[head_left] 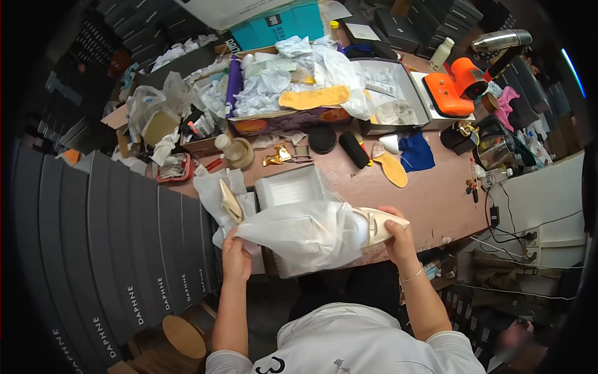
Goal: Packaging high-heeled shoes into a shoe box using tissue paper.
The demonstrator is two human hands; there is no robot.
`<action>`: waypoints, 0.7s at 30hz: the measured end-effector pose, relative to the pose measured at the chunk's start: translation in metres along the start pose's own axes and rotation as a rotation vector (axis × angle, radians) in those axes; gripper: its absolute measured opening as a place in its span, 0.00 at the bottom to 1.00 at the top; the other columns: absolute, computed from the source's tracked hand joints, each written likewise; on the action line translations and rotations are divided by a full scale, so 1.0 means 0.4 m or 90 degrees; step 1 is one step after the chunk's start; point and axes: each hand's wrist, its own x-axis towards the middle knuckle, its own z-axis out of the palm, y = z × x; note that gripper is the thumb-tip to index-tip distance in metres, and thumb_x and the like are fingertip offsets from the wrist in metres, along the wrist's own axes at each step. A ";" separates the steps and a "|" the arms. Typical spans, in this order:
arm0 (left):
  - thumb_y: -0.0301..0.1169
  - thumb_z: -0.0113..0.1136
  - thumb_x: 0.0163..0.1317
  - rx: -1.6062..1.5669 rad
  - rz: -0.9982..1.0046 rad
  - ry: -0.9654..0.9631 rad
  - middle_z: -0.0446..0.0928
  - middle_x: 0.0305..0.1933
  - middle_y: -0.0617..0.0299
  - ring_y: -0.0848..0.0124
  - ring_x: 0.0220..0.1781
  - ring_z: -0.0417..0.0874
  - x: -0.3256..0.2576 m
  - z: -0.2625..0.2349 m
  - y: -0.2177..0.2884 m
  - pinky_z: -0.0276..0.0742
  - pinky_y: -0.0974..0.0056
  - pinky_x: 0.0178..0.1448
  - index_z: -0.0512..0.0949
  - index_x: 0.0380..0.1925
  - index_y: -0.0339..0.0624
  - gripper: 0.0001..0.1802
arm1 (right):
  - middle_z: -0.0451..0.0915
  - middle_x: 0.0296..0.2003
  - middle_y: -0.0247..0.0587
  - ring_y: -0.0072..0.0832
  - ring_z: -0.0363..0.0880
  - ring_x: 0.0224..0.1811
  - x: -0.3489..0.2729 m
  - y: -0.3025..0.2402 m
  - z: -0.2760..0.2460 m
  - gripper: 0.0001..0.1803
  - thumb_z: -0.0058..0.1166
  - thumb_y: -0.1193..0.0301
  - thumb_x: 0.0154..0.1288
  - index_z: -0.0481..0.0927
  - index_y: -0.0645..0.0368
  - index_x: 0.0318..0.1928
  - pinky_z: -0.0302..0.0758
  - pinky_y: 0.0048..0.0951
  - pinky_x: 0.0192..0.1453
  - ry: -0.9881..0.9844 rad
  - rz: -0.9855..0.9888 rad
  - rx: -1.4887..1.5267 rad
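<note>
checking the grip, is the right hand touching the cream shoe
Touching: the head view shows the right hand closed around the cream shoe, fingers wrapped over its toe end.

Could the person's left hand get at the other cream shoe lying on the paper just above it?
Probably yes: the left hand sits just below the cream shoe, nothing lies between, though its fingers now pinch the white tissue paper.

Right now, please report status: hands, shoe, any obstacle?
Left hand grips tissue paper. Right hand holds cream shoe, half wrapped. Open white box just behind.

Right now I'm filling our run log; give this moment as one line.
left hand: grips tissue paper | right hand: holds cream shoe | second shoe: on paper
</note>
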 end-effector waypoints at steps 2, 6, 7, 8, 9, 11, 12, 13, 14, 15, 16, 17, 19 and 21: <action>0.31 0.45 0.69 -0.131 0.085 0.099 0.77 0.49 0.53 0.66 0.46 0.79 0.005 0.090 0.045 0.74 0.57 0.54 0.73 0.50 0.34 0.15 | 0.77 0.48 0.44 0.29 0.77 0.50 0.018 -0.023 -0.001 0.25 0.51 0.64 0.60 0.70 0.64 0.55 0.75 0.30 0.53 0.045 -0.123 -0.177; 0.33 0.50 0.64 0.208 0.328 -0.061 0.75 0.38 0.55 0.61 0.44 0.79 0.036 0.209 0.087 0.75 0.56 0.52 0.74 0.43 0.36 0.13 | 0.75 0.47 0.42 0.26 0.77 0.46 0.058 -0.063 -0.077 0.27 0.52 0.63 0.60 0.67 0.63 0.58 0.77 0.26 0.48 0.195 -0.165 -0.022; 0.33 0.52 0.63 0.334 0.428 -0.116 0.75 0.33 0.56 0.60 0.42 0.79 0.031 0.225 0.080 0.76 0.56 0.51 0.74 0.41 0.36 0.12 | 0.75 0.48 0.42 0.26 0.77 0.46 0.065 -0.088 -0.087 0.28 0.52 0.63 0.60 0.67 0.63 0.58 0.77 0.25 0.47 0.215 -0.166 0.049; 0.33 0.53 0.61 0.457 0.530 -0.171 0.75 0.29 0.57 0.59 0.41 0.80 0.025 0.238 0.070 0.76 0.56 0.49 0.75 0.39 0.37 0.12 | 0.74 0.46 0.39 0.23 0.77 0.43 0.063 -0.111 -0.101 0.26 0.53 0.62 0.60 0.68 0.61 0.55 0.77 0.24 0.44 0.229 -0.178 0.062; 0.33 0.55 0.59 0.577 0.643 -0.220 0.75 0.25 0.58 0.57 0.39 0.80 0.024 0.246 0.064 0.77 0.55 0.48 0.76 0.36 0.37 0.11 | 0.74 0.45 0.39 0.22 0.76 0.42 0.058 -0.131 -0.121 0.24 0.53 0.62 0.60 0.68 0.61 0.54 0.77 0.23 0.42 0.229 -0.202 0.033; 0.32 0.57 0.57 1.039 0.288 -0.428 0.78 0.29 0.52 0.53 0.43 0.80 0.110 0.204 -0.083 0.77 0.55 0.46 0.77 0.36 0.33 0.12 | 0.74 0.42 0.38 0.20 0.75 0.40 0.051 -0.152 -0.145 0.22 0.53 0.62 0.61 0.69 0.61 0.51 0.77 0.20 0.37 0.209 -0.236 -0.020; 0.31 0.56 0.57 1.121 0.233 -0.496 0.78 0.33 0.51 0.54 0.43 0.80 0.132 0.162 -0.123 0.76 0.57 0.47 0.77 0.38 0.33 0.13 | 0.73 0.37 0.33 0.15 0.72 0.35 0.048 -0.156 -0.160 0.20 0.54 0.60 0.60 0.70 0.59 0.47 0.72 0.17 0.34 0.205 -0.244 -0.056; 0.30 0.55 0.57 1.200 0.180 -0.552 0.79 0.37 0.50 0.54 0.44 0.80 0.155 0.109 -0.149 0.75 0.58 0.47 0.78 0.40 0.32 0.14 | 0.74 0.36 0.32 0.15 0.71 0.34 0.049 -0.170 -0.155 0.20 0.55 0.60 0.60 0.71 0.59 0.47 0.71 0.17 0.34 0.171 -0.231 -0.085; 0.30 0.54 0.57 1.275 0.124 -0.605 0.79 0.41 0.48 0.54 0.45 0.80 0.175 0.082 -0.150 0.75 0.60 0.48 0.78 0.42 0.32 0.15 | 0.74 0.35 0.31 0.14 0.71 0.34 0.049 -0.186 -0.145 0.20 0.55 0.59 0.60 0.71 0.58 0.47 0.70 0.17 0.34 0.137 -0.218 -0.119; 0.30 0.54 0.57 1.147 0.201 -0.591 0.78 0.43 0.47 0.52 0.46 0.79 0.170 0.096 -0.103 0.74 0.59 0.50 0.78 0.42 0.32 0.15 | 0.74 0.34 0.30 0.13 0.70 0.33 0.029 -0.191 -0.136 0.20 0.55 0.58 0.60 0.72 0.58 0.46 0.68 0.17 0.34 0.111 -0.192 -0.154; 0.30 0.54 0.58 1.021 0.265 -0.580 0.78 0.45 0.46 0.51 0.46 0.78 0.159 0.138 -0.024 0.74 0.58 0.52 0.78 0.41 0.32 0.14 | 0.75 0.33 0.30 0.14 0.71 0.34 0.010 -0.195 -0.128 0.19 0.55 0.57 0.61 0.73 0.58 0.45 0.69 0.20 0.37 0.074 -0.148 -0.163; 0.30 0.55 0.58 0.893 0.327 -0.549 0.77 0.47 0.44 0.49 0.47 0.78 0.151 0.169 0.038 0.73 0.57 0.55 0.79 0.40 0.32 0.14 | 0.75 0.34 0.30 0.15 0.71 0.34 0.005 -0.195 -0.104 0.19 0.55 0.57 0.61 0.73 0.58 0.45 0.70 0.20 0.38 0.023 -0.128 -0.165; 0.36 0.53 0.63 0.859 0.227 -0.461 0.75 0.51 0.45 0.50 0.50 0.77 0.095 0.204 0.065 0.71 0.57 0.58 0.78 0.45 0.33 0.17 | 0.76 0.34 0.31 0.16 0.72 0.35 0.001 -0.154 -0.033 0.19 0.55 0.57 0.61 0.74 0.58 0.44 0.70 0.20 0.39 -0.093 -0.077 -0.158; 0.46 0.47 0.68 0.536 -0.002 -0.403 0.76 0.52 0.45 0.53 0.54 0.76 0.006 0.194 0.029 0.70 0.57 0.61 0.75 0.50 0.35 0.25 | 0.77 0.36 0.33 0.19 0.74 0.37 0.028 -0.100 0.061 0.18 0.55 0.58 0.62 0.75 0.59 0.45 0.72 0.22 0.40 -0.185 -0.070 -0.171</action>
